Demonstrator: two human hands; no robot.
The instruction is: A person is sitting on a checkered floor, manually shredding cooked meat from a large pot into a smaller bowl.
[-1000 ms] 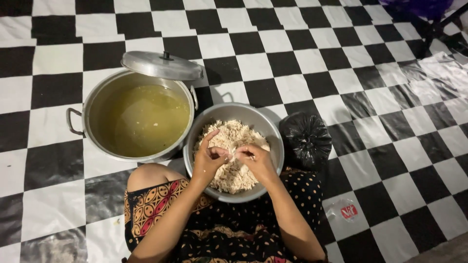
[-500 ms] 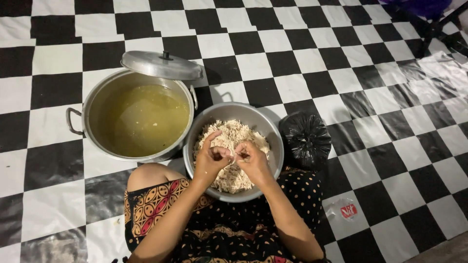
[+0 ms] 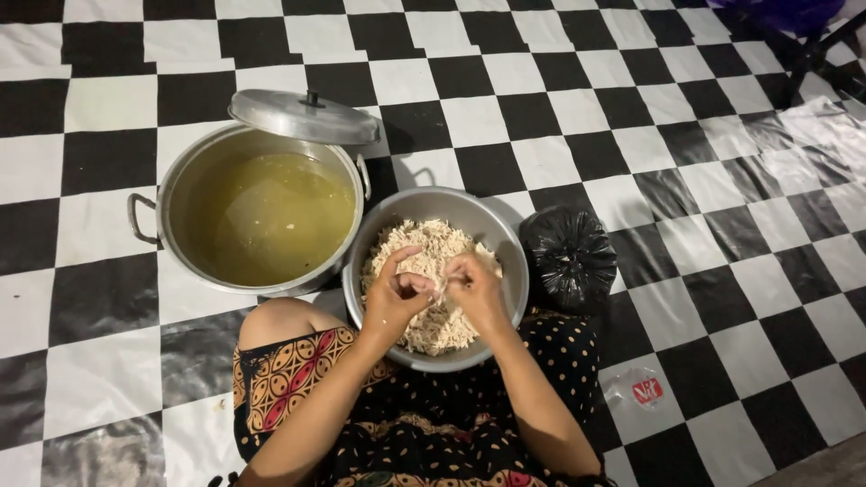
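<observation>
Person seated on checkered floor, seen from above. Both forearms bare, no sleeves visible, no rings or bracelets discernible on left hand (image 3: 394,298) or right hand (image 3: 474,290). Black garment (image 3: 550,352) with small orange dots, nearest metal bowl (image 3: 505,243). Batik-style cloth (image 3: 280,379) left of bowl: orange, red, black curling motifs. Knee bare above cloth.

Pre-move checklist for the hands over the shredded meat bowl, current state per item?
1. Left hand and right hand over the metal bowl: ok.
2. Fingertips of both pinching one small shred between them: ok.
3. Bowl holds a heap of shredded meat: ok.
4. Big pot of yellowish broth beside the bowl, uncovered, its lid resting on the far rim: ok.
5. Black bag right of the bowl, tied or open: cannot tell.
</observation>
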